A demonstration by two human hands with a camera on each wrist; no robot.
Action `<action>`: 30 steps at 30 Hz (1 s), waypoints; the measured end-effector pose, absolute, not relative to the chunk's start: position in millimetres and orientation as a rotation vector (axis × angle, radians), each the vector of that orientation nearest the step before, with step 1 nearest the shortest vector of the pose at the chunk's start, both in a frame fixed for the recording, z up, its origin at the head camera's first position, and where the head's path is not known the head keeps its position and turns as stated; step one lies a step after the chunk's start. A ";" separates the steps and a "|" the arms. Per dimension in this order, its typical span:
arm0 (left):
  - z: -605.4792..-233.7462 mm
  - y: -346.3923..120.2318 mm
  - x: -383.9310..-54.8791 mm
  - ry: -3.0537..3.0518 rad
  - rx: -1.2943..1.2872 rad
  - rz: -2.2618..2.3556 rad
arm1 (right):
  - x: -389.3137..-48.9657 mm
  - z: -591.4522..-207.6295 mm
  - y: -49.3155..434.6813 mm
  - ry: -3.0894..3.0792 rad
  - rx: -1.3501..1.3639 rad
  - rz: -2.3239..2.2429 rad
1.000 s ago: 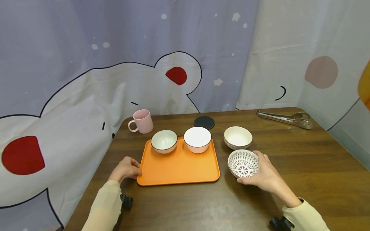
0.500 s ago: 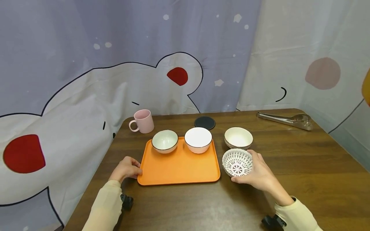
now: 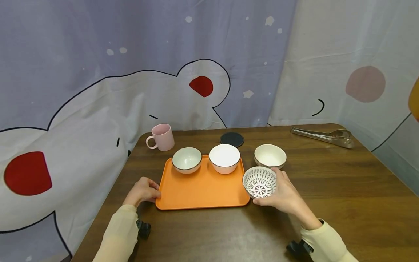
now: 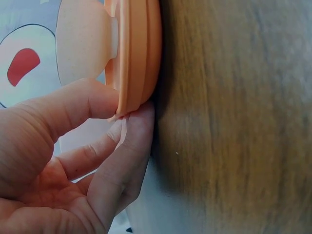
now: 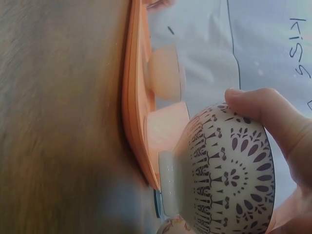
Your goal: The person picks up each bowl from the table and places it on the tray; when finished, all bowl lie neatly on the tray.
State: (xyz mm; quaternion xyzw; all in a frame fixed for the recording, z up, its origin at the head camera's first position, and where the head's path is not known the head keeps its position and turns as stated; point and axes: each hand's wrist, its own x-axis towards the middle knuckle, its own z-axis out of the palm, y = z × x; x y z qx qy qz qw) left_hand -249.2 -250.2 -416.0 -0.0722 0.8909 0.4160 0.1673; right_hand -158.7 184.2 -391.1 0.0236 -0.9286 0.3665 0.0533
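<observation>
My right hand [image 3: 284, 193] holds a white bowl with a dark pattern [image 3: 259, 182] by its rim, tilted toward me. In the head view this bowl overlaps the right edge of the orange tray [image 3: 203, 193]; the right wrist view shows the patterned bowl [image 5: 229, 170] raised off the table. At the tray's front left corner, my left hand [image 3: 144, 190] pinches the rim; the left wrist view has its thumb on top and a finger beneath the tray edge [image 4: 139, 58]. A pale green bowl [image 3: 186, 160] and a white-and-pink bowl [image 3: 224, 158] stand along the tray's back.
A cream bowl [image 3: 270, 155] stands right of the tray, just behind the held bowl. Farther back are a pink mug [image 3: 163, 137], a round black coaster [image 3: 231, 139] and metal tongs [image 3: 322, 137]. A printed curtain [image 3: 131, 98] hangs behind the wooden table [image 3: 353, 189].
My right hand has carried the patterned bowl leftward from beside the tray to over its right edge. My left hand keeps its grip on the tray corner.
</observation>
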 end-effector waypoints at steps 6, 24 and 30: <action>-415.8 -251.0 -248.2 2.537 -0.195 1.187 | -162.1 -391.8 175.3 -2.828 0.089 1.142; -412.1 -249.6 -248.4 2.549 -0.169 1.208 | -168.6 -395.2 148.2 -2.831 0.129 1.196; -413.1 -249.9 -247.8 2.544 -0.172 1.212 | -173.7 -393.1 135.3 -2.835 0.127 1.232</action>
